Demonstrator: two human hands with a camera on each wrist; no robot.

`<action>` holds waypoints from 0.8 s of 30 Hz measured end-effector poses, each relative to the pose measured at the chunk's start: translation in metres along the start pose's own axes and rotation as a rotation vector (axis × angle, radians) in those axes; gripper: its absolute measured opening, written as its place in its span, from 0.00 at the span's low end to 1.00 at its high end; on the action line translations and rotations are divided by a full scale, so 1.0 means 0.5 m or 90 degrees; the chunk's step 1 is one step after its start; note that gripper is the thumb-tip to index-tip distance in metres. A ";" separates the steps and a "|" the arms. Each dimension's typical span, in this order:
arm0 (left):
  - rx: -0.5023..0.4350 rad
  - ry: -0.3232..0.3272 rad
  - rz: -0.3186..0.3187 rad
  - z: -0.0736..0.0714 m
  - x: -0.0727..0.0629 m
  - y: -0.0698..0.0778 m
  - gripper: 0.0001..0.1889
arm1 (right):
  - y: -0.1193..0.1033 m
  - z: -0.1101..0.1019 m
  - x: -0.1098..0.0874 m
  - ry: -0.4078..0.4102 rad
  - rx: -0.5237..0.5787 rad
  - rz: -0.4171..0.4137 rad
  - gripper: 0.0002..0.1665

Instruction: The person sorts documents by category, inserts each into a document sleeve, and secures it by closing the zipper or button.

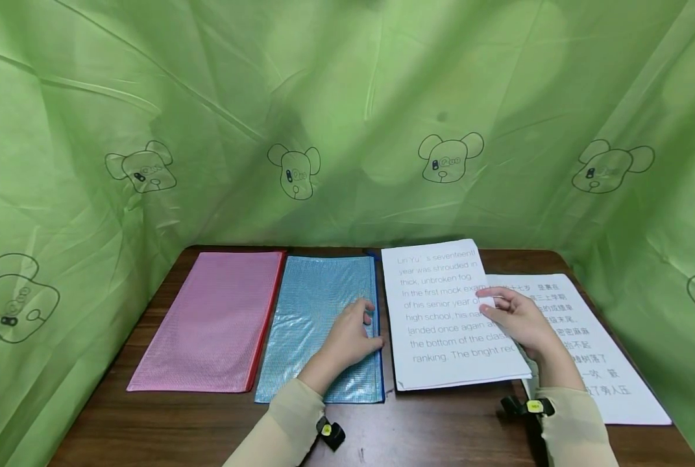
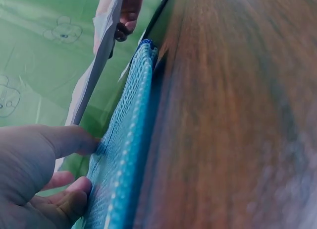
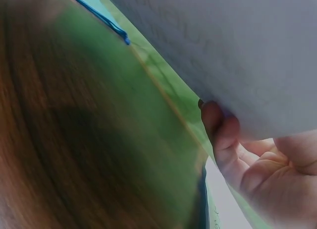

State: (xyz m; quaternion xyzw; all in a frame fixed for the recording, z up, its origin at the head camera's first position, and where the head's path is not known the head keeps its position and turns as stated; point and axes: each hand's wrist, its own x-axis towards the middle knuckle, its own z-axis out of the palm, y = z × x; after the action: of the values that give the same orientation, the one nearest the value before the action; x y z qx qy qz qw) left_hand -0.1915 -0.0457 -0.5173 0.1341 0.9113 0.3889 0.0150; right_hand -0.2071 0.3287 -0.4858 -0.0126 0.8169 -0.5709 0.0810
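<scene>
My right hand (image 1: 519,321) grips the right edge of a stack of white paper sheets printed in English (image 1: 440,318). The right wrist view shows the sheets (image 3: 237,55) raised off the table, with curled fingers (image 3: 227,132) beneath them. My left hand (image 1: 347,337) rests over a blue mesh zipper pouch (image 1: 318,292), its thumb reaching to the pouch's dark blue zip edge. Seen from the left wrist, the fingertips (image 2: 81,187) touch the mesh (image 2: 124,125), with no clear pinch on it.
A pink mesh pouch with a red zip edge (image 1: 213,318) lies left of the blue one. White sheets printed in Chinese (image 1: 616,389) lie at the right, partly covered by the right hand and the raised sheets. Green cloth (image 1: 347,117) surrounds the brown table (image 1: 195,428).
</scene>
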 end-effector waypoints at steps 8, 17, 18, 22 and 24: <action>-0.014 0.017 0.019 -0.005 0.000 0.006 0.28 | -0.002 -0.011 -0.011 -0.023 0.003 -0.006 0.26; -0.026 0.047 0.019 -0.006 -0.004 0.012 0.26 | -0.014 -0.024 -0.025 -0.037 0.009 -0.008 0.27; -0.039 0.054 0.012 -0.007 -0.004 0.012 0.27 | -0.015 -0.026 -0.026 -0.039 0.012 -0.007 0.27; -0.103 0.086 -0.010 -0.010 -0.005 0.011 0.30 | -0.021 -0.031 -0.029 -0.048 0.040 -0.005 0.27; -0.125 0.101 -0.016 -0.014 -0.005 0.012 0.30 | -0.024 -0.032 -0.030 -0.053 0.060 -0.005 0.27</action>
State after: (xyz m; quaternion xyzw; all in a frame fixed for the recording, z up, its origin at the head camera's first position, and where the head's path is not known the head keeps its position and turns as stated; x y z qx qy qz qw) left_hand -0.1883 -0.0473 -0.5082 0.0895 0.8687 0.4856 -0.0395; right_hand -0.1955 0.3413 -0.4671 -0.0359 0.7850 -0.6081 0.1130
